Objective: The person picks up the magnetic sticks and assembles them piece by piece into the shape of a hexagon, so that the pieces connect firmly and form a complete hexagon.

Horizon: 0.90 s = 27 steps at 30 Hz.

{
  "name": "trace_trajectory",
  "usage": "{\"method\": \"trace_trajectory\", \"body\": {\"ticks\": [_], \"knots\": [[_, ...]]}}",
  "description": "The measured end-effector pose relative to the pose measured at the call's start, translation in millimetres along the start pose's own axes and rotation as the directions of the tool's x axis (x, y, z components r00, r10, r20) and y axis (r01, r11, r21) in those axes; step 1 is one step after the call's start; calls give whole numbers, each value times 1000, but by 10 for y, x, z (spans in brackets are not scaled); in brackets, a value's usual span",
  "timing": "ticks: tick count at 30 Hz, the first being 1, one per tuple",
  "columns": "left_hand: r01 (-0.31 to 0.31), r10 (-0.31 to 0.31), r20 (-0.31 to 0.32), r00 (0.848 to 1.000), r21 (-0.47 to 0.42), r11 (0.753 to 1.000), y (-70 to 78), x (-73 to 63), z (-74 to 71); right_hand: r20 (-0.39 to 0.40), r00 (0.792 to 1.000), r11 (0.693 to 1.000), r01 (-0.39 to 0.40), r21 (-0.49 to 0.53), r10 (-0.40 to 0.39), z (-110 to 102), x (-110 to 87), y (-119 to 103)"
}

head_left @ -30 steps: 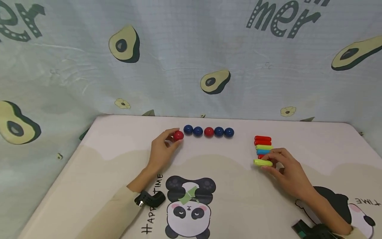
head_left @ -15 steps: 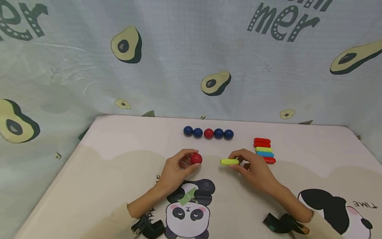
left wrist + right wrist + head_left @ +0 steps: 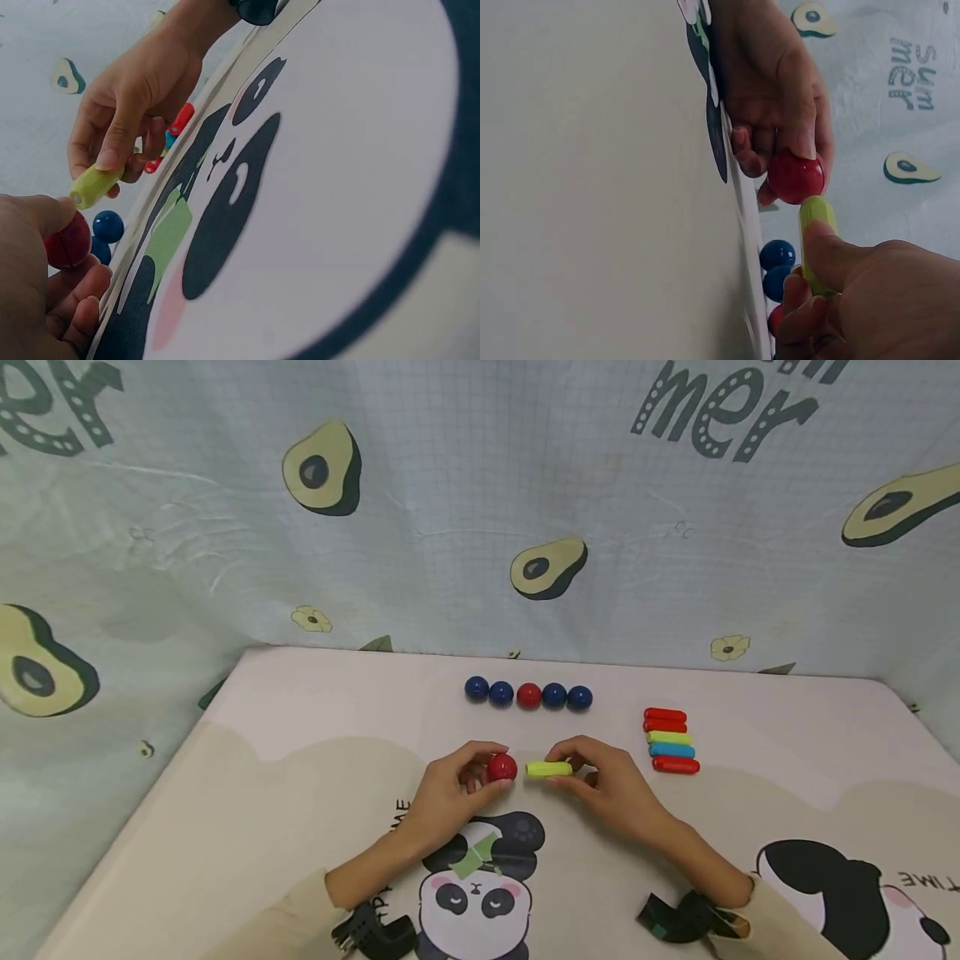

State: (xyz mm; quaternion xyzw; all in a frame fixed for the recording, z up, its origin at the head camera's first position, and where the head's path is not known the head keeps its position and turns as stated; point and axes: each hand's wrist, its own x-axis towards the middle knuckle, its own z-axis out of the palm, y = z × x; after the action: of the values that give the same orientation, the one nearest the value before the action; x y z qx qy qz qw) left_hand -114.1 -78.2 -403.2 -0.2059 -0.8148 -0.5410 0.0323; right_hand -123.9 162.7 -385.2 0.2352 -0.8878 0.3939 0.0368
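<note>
Between thumb and fingers, my left hand (image 3: 446, 789) pinches a glossy red ball (image 3: 502, 767) over the middle of the table. Facing it, my right hand (image 3: 611, 785) holds a short yellow-green stick (image 3: 546, 769) by its right part, the free end pointing at the ball. A narrow gap separates stick and ball in the head view. From the right wrist, the stick's tip (image 3: 815, 204) overlaps the lower edge of the red ball (image 3: 796, 177); whether they touch I cannot tell. A pale round spot marks the stick's end (image 3: 78, 199) in the left wrist view.
Behind the hands runs a row of several blue balls (image 3: 501, 694) with one red ball (image 3: 529, 696) among them. Right of it lies a stack of sticks: red (image 3: 676, 765), blue (image 3: 671, 750) and yellow-green (image 3: 669, 737). Panda prints (image 3: 475, 902) decorate the white tabletop (image 3: 315, 693).
My left hand has brought the red ball from the row's left end toward me and rightward. My right hand has taken the yellow-green stick from the stack and carried it left toward the ball.
</note>
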Motion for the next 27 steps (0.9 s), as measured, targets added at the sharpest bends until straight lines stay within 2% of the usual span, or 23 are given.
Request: {"method": "trace_trajectory", "body": {"ticks": [8, 14, 21, 24, 27], "knots": [[-36, 35, 28, 999, 9, 999, -9, -5, 4, 0, 1000, 999, -30, 25, 30, 52, -14, -1], [-62, 61, 46, 997, 9, 998, -22, 0, 4, 7, 1000, 999, -20, 42, 20, 60, 8, -20], [-80, 76, 109, 991, 37, 996, -25, -2, -7, 20, 1000, 995, -5, 100, 3, 143, 98, -146], [-87, 84, 103, 991, 24, 996, -37, -5, -4, 37, 999, 994, 4, 109, -8, 173, 155, -184], [-89, 88, 68, 994, 7, 996, -49, -3, 8, 42, 999, 995, 0, 99, -4, 142, 214, -190]]}}
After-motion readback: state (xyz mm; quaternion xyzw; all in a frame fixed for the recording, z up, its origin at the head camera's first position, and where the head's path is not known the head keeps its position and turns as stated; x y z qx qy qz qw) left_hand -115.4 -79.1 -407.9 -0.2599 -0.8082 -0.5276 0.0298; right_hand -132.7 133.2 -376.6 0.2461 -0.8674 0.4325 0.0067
